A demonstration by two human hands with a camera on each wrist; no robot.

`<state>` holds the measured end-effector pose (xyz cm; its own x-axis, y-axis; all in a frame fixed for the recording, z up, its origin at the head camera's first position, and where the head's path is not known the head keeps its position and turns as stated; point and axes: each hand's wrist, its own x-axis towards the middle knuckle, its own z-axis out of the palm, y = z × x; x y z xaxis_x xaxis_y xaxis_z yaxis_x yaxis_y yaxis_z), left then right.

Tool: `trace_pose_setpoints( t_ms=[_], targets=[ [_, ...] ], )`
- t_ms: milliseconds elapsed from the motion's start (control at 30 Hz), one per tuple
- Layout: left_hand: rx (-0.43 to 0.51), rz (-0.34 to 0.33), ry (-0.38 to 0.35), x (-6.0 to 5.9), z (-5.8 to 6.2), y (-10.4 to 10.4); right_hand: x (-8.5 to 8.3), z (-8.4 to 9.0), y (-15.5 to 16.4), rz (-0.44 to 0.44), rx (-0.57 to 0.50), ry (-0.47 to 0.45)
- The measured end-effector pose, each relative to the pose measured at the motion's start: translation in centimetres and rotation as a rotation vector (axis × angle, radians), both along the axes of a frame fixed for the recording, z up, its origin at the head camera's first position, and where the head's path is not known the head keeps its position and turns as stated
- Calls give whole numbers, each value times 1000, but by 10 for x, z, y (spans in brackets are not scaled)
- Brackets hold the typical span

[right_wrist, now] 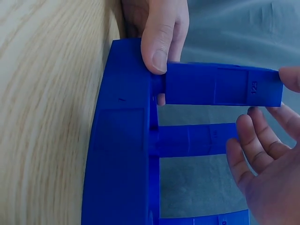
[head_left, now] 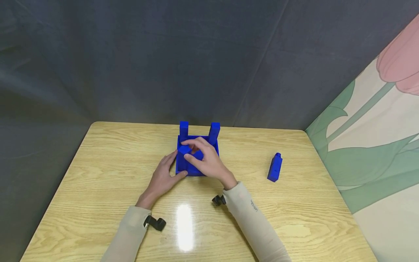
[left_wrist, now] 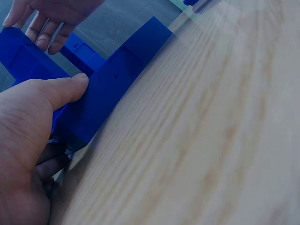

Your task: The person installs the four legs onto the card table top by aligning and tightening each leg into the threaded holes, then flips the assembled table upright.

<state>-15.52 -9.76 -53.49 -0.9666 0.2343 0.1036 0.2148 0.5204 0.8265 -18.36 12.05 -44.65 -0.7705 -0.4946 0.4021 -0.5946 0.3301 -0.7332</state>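
Observation:
A blue square base (head_left: 196, 174) rests on the table with three blue posts standing up from it. My left hand (head_left: 162, 177) grips its near left corner, thumb on the near side and fingers along the left side. With thumb and fingertips my right hand (head_left: 209, 160) pinches the top of the near left post (right_wrist: 225, 86). In the right wrist view this post stands upright at the corner, beside my left thumb (right_wrist: 159, 51). Two more posts, the far left post (head_left: 184, 130) and far right post (head_left: 214, 133), stand at the back of the base.
A loose blue post (head_left: 275, 168) with a narrow peg at one end lies on the wooden table (head_left: 111, 160) to the right. A dark curtain (head_left: 163, 65) hangs behind the table, and a flower-patterned cloth (head_left: 376, 153) hangs on the right.

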Motion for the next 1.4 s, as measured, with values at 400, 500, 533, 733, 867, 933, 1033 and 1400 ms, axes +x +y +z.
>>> trace_pose_setpoints(
  t_ms=[400, 500, 533, 733, 867, 933, 1033, 1400],
  targets=[
    [1, 4, -6, 0, 1, 0, 5, -1, -8, -104, -5, -16],
    [7, 3, 0, 0, 0, 0, 5, -2, -10, -137, -1, -23],
    [9, 1, 3, 0, 0, 0, 6, -2, -10, -145, -1, -26],
    [18, -2, 9, 0, 0, 0, 6, -3, -11, -158, -2, -25],
    [14, -1, 9, 0, 0, 0, 4, -4, -10, -134, -6, -14],
    [14, -1, 6, 0, 0, 0, 4, -4, -9, -111, -4, -7],
    [18, -1, -2, 0, 0, 0, 3, -5, -7, -71, -1, -3],
    [21, -5, -24, 1, 0, -1, -5, -12, -1, 222, -287, -303]
  ],
)
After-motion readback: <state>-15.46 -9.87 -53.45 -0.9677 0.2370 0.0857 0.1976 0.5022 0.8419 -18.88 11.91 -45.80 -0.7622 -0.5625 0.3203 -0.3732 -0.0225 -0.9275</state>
